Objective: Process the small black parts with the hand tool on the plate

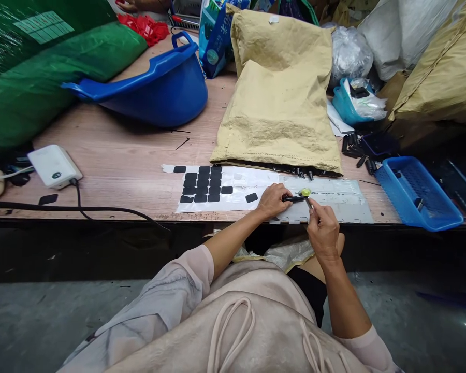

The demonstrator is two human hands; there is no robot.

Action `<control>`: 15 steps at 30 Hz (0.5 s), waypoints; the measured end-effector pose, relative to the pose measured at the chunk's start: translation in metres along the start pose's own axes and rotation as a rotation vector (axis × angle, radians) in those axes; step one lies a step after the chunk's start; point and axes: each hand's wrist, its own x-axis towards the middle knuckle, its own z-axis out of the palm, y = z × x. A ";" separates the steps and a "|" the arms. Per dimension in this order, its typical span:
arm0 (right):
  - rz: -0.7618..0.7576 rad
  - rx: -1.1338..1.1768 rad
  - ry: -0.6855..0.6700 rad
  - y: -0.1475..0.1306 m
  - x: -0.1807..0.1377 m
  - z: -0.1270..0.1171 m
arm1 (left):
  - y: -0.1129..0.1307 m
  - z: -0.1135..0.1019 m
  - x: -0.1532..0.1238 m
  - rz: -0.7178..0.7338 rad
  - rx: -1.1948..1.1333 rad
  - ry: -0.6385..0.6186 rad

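My left hand [274, 201] is closed on a slim black rod-like piece [294, 199], held level just above a grey strip on the table's front edge. My right hand [323, 228] grips the thin handle of a small tool with a round yellow-green head [305, 192]. That head is beside the black piece's right end; whether they touch I cannot tell. Left of my hands lies a white sheet [236, 202] with rows of black rounded-square pieces [203, 184]. The grey strip [349, 199] runs under both hands.
A tan sack [279, 114] lies behind my hands, small dark parts at its mouth. To the right are a blue basket [419, 194] and loose black parts [353, 147]. A blue basin [155, 93], a white power bank [55, 166] and a black cable [112, 209] are at left.
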 end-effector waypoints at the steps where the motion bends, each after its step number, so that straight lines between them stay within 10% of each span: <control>1: 0.006 -0.018 0.018 0.003 0.005 -0.004 | 0.000 0.000 0.000 0.001 0.000 0.001; 15: 0.581 -0.448 0.081 0.094 0.082 -0.011 | 0.001 0.000 -0.001 -0.001 0.001 0.001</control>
